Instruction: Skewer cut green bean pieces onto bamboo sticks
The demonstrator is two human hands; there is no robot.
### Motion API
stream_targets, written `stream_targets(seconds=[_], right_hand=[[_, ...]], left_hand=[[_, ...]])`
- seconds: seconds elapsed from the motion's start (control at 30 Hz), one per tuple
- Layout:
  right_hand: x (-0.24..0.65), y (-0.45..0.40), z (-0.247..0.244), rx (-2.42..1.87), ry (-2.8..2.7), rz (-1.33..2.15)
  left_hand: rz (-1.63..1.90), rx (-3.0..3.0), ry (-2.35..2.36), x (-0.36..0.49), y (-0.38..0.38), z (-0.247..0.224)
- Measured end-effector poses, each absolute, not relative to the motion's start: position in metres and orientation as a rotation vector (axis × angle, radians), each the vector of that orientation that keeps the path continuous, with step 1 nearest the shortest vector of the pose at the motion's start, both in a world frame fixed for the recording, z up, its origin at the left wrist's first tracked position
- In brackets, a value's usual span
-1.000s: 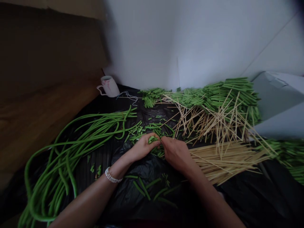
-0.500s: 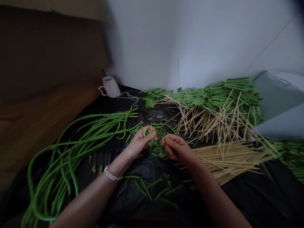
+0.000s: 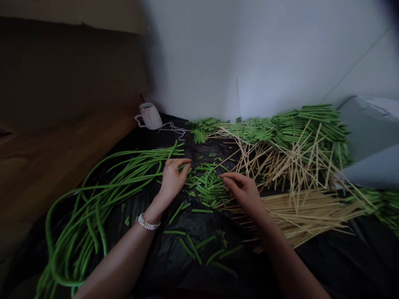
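Observation:
My left hand (image 3: pixel 175 176), with a beaded bracelet on the wrist, is between the long green beans (image 3: pixel 127 155) and a heap of cut bean pieces (image 3: pixel 208 187). Its thumb and fingers reach out with a small gap between them, a bit of green showing behind. On the heap's right side, my right hand (image 3: pixel 245 191) has thumb and forefinger pinched together. A hint of green shows at those fingertips, too small to name. Thin wooden skewers (image 3: pixel 305 211) lie in a bundle beside and under the right forearm.
Along the wall, rows of bean pieces (image 3: pixel 280 124) sit behind crossed skewers (image 3: pixel 289 162). A white mug (image 3: pixel 151 116) and loose string (image 3: pixel 176 129) are at the back left. Longer cut pieces (image 3: pixel 195 247) lie on the black plastic sheet (image 3: pixel 149 265) in front. More beans (image 3: pixel 380 203) lie far right.
My left hand has moved left and let go of the bean pieces it held, and the heap now shows between the hands. My right hand has shifted slightly right, still pinched.

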State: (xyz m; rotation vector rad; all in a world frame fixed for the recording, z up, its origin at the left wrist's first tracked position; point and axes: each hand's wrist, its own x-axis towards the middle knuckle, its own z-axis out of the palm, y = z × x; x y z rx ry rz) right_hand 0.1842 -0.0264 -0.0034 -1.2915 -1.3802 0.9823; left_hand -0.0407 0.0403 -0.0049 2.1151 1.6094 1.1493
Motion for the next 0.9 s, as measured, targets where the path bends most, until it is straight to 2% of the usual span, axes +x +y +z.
stream_targets(seconds=[0.17, 0.33, 0.4, 0.57, 0.7, 0.8, 0.9], right_hand=[[0.188, -0.024, -0.012, -1.345, -1.669, 0.458], [0.191, -0.024, -0.019, -1.392, -1.814, 0.263], [0.191, -0.024, -0.02, -1.437, -1.871, 0.229], [0.187, -0.028, -0.015, -1.59, -1.869, -0.081], [0.178, -0.032, -0.006, -1.574, -1.895, -0.377], [0.174, -0.035, -0.006, -1.5, -2.062, -0.334], [0.175, -0.034, -0.008, -1.467, -2.075, -0.038]], left_hand=[[0.898, 2.278, 2.107, -0.065, 0.051, -0.003], [0.598, 2.13, 2.301, -0.079, 0.053, -0.005], [0.639, 2.109, 2.232, -0.08, 0.055, -0.006], [1.167, 2.298, 1.779, -0.06, 0.05, -0.007], [1.15, 2.514, 1.311, -0.032, 0.03, -0.013], [1.138, 2.561, 0.926, -0.018, 0.013, -0.015], [1.157, 2.554, 0.944, -0.015, 0.005, -0.01]])
